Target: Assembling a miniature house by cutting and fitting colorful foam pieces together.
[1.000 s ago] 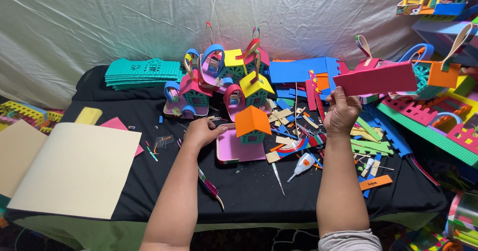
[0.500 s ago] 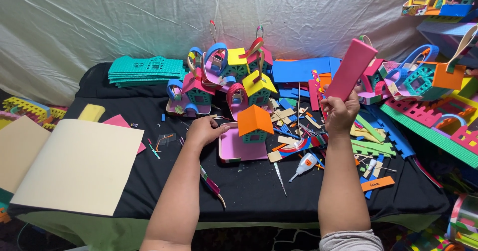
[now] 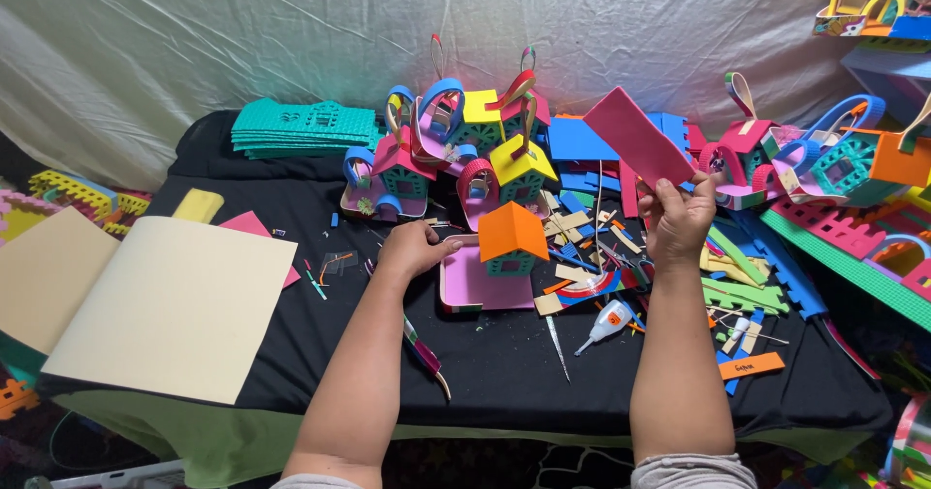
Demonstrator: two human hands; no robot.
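We hold a pink foam sheet [image 3: 637,136] in our right hand [image 3: 679,220], pinched at its lower edge between thumb and fingers and raised above the scrap pile [image 3: 592,256]. It looks light, matte and a little springy, likely to flop if gripped at a corner, so the short edge seems the best hold. Our left hand [image 3: 415,248] rests curled, grasping nothing, on the black cloth [image 3: 485,373] just beside the pink tray [image 3: 475,290] carrying an orange-roofed foam house [image 3: 511,239]. A small glue bottle [image 3: 607,321] lies near, and a cream card sheet [image 3: 175,305] well apart to the left.
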